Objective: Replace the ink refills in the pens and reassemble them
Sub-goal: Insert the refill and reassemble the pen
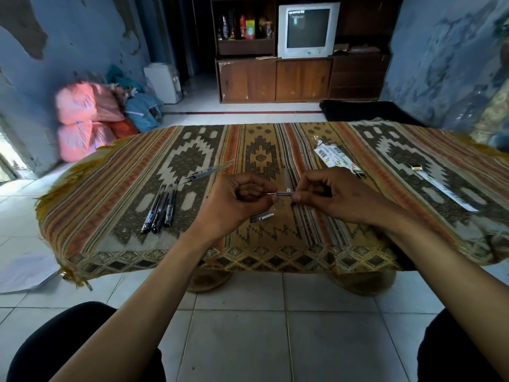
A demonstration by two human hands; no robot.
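While 3 pens (pixel 161 206) lie aside, hands (pixel 278 195) grip a refill (pixel 281 193).

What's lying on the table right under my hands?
A short pen piece, dark with a clear end, lies on the patterned cloth below the left hand. The right hand covers the cloth beneath it, so anything there is hidden.

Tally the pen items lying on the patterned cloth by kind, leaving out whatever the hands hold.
Black pens grouped at left: 3
Clear pen lying apart: 1
Loose pen part below the hands: 1
Refill packets at right: 2
Total: 7
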